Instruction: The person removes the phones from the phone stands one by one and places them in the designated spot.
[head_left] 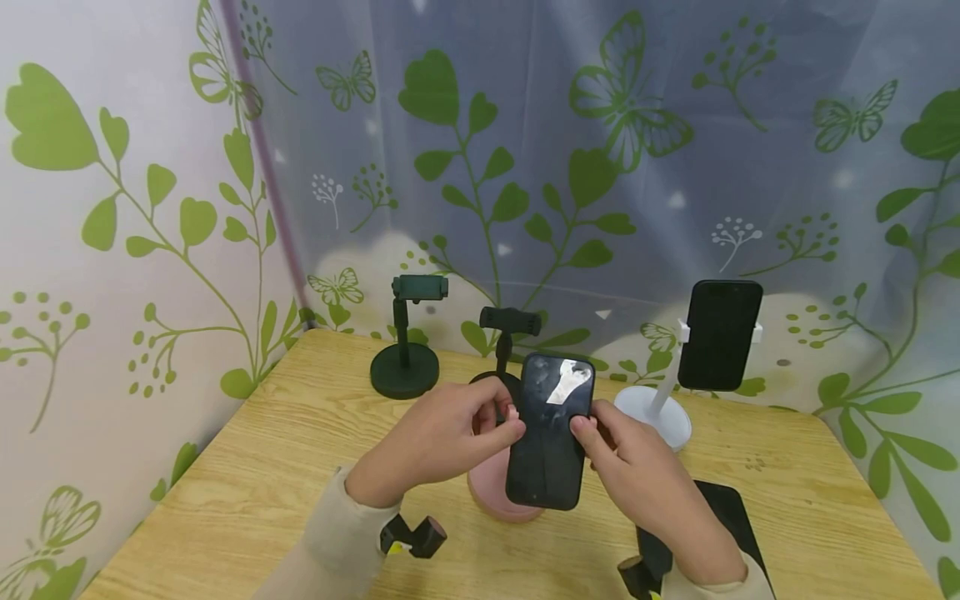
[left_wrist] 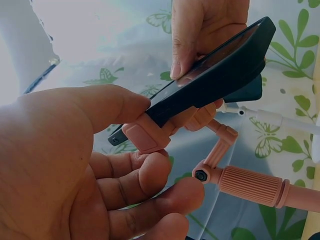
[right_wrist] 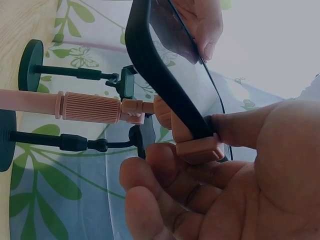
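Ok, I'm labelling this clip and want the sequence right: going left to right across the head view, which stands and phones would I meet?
Dark green stand → black stand → phone between the hands → phone mounted on the white stand.

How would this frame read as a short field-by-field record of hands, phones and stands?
Left hand: pinches one end of the pink phone stand's clamp
Right hand: pinches the clamp's other end
Front smartphone: screen toward the person, seated between the clamp ends
White phone stand: right of the pink one, bearing an upright second smartphone
Phone stands without phones: dark green, back left; black, behind the front smartphone
Flat black object: on the wooden table, partly under the right forearm; type unclear
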